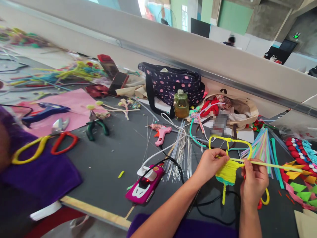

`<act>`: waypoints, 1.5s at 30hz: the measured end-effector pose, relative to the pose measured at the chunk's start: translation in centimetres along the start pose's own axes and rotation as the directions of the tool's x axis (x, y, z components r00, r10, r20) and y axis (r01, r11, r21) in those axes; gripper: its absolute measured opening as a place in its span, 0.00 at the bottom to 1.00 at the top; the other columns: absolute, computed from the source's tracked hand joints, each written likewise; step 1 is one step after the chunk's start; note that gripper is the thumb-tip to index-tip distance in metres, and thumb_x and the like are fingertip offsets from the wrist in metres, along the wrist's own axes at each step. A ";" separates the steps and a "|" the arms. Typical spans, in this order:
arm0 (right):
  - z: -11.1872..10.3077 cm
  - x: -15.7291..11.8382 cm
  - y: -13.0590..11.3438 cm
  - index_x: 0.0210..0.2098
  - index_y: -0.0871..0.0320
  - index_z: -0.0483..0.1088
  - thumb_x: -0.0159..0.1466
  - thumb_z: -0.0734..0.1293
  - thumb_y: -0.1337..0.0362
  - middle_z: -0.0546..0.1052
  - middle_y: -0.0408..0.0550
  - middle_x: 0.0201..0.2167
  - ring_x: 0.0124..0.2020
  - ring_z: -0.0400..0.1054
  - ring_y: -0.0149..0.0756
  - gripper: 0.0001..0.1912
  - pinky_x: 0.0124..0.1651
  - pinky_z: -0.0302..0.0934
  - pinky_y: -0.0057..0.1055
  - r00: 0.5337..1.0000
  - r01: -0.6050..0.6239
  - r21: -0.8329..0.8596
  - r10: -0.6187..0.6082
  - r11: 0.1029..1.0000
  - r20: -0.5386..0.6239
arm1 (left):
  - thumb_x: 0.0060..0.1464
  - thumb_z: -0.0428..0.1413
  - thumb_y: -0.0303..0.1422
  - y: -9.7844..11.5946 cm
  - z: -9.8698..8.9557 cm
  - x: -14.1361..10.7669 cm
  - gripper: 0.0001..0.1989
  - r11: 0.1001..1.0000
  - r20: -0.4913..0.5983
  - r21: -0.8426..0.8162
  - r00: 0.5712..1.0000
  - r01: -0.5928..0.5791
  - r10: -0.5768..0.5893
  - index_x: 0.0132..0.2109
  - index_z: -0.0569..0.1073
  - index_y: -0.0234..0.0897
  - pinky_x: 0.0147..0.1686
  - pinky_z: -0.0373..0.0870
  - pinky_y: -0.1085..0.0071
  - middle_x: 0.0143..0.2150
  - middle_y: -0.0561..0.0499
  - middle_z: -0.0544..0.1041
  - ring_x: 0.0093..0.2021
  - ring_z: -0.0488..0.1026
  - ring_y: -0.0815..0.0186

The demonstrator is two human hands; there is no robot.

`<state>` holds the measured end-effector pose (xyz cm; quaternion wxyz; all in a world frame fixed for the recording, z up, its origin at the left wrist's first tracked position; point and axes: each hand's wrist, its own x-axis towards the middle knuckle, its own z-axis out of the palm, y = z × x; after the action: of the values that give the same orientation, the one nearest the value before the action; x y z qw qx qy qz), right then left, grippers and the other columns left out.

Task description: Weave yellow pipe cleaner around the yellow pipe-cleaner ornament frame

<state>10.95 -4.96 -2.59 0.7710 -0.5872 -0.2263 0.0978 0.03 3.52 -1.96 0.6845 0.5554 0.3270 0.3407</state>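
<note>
A yellow pipe-cleaner figure (226, 172) hangs between my hands above the table's right side. Its wrapped body has a green lower edge, a wide loop at the top and a short stem below. My left hand (209, 163) pinches it at the upper left of the body. With thumb and fingers closed, my right hand (255, 180) grips a straight yellow pipe cleaner (274, 164) that runs across the body and out to the right. Under my right hand, yellow and red scissor handles (265, 196) partly show on the table.
A pink glue gun (162, 132), a magenta plug board (148, 185) with black cables and metal wires (184, 158) lie left of my hands. Farther left are scissors (60, 127), pliers (95, 127) and a blue glue gun (47, 110). Behind stand a bottle (181, 105) and a patterned bag (170, 82).
</note>
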 end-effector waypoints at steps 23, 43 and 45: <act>-1.6 0.1 0.6 0.27 0.57 0.69 0.57 0.69 0.60 0.70 0.43 0.25 0.28 0.64 0.33 0.07 0.31 0.58 0.28 0.927 0.195 -0.089 -0.154 0.977 0.343 | 0.39 0.64 0.42 1.4 -0.9 -0.2 0.16 0.981 0.234 -0.081 0.960 0.175 -0.152 0.26 0.73 0.33 0.11 0.42 0.77 0.14 0.60 0.62 0.12 0.51 0.79; 0.7 -0.4 2.0 0.29 0.57 0.64 0.53 0.67 0.61 0.65 0.35 0.18 0.17 0.58 0.25 0.08 0.17 0.48 0.20 0.895 -0.443 0.188 0.419 0.877 0.155 | 0.42 0.65 0.40 0.8 -1.0 0.0 0.16 0.955 0.295 -0.224 0.948 0.193 -0.122 0.29 0.71 0.31 0.10 0.40 0.80 0.17 0.60 0.64 0.11 0.51 0.82; 0.8 -0.3 2.2 0.28 0.57 0.63 0.53 0.67 0.61 0.64 0.34 0.17 0.16 0.57 0.24 0.08 0.17 0.49 0.21 0.870 -0.487 0.207 0.452 0.848 0.195 | 0.42 0.65 0.40 0.8 -1.0 0.1 0.16 0.953 0.290 -0.234 0.949 0.193 -0.121 0.29 0.71 0.31 0.10 0.40 0.80 0.17 0.60 0.64 0.11 0.51 0.82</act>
<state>10.54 -3.74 -4.54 0.7735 -0.5145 -0.1146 0.3519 -0.84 4.21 -1.39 0.8148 0.4745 0.2259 0.2450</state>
